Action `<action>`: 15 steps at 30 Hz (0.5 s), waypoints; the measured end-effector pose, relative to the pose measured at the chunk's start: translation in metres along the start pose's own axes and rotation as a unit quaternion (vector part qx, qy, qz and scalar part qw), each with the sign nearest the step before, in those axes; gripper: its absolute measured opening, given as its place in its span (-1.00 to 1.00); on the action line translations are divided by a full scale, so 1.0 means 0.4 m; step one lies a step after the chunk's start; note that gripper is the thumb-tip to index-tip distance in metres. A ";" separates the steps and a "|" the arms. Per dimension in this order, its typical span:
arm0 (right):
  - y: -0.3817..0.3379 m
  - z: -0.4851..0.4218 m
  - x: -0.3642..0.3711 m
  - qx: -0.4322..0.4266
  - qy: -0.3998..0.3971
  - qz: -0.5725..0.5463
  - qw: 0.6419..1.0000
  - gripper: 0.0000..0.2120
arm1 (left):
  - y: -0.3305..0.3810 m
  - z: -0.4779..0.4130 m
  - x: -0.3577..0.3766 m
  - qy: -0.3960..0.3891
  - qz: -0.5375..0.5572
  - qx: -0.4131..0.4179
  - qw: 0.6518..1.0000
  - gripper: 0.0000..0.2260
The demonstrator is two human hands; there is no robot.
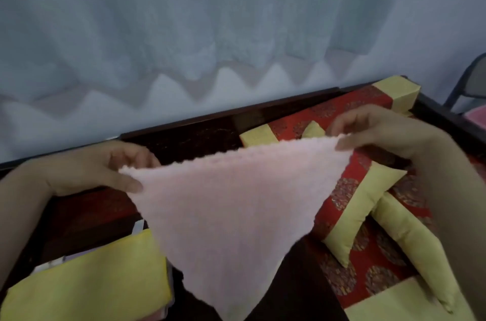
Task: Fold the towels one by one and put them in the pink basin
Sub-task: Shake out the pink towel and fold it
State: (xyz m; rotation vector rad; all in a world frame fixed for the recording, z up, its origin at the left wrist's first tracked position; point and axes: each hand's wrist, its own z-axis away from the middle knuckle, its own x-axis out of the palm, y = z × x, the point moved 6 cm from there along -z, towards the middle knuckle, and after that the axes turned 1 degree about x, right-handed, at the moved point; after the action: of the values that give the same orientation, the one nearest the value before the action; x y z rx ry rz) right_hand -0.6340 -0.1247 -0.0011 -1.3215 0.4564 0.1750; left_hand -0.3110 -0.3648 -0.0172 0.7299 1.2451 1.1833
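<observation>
Two bare forearms, no sleeves in view. Left hand [105, 170] and right hand [381, 134] bare: no rings, watch, gloves. Short unpainted nails.

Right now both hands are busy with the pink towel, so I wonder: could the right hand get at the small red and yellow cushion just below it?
Probably yes. The cushion lies uncovered just beneath the right hand, but that hand pinches the pink towel and would have to release its corner first.
</observation>
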 end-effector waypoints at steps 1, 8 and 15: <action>-0.050 0.001 -0.022 -0.039 0.041 -0.047 0.997 -0.79 | 0.035 0.002 -0.020 0.033 0.030 0.025 0.999 -0.62; -0.189 0.041 -0.062 -0.192 0.203 -0.115 0.953 -0.80 | 0.145 0.023 -0.108 0.266 -0.083 0.107 0.954 -0.59; 0.064 0.116 0.111 -0.029 0.003 -0.007 1.000 -0.85 | -0.072 0.053 0.128 0.049 -0.141 -0.057 0.987 -0.49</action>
State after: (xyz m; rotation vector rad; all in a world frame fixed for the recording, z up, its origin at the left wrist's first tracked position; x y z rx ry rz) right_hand -0.5934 -0.0798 -0.0345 -1.3818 0.4504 0.1730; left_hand -0.2875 -0.3209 -0.0553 0.3978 1.3033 1.0555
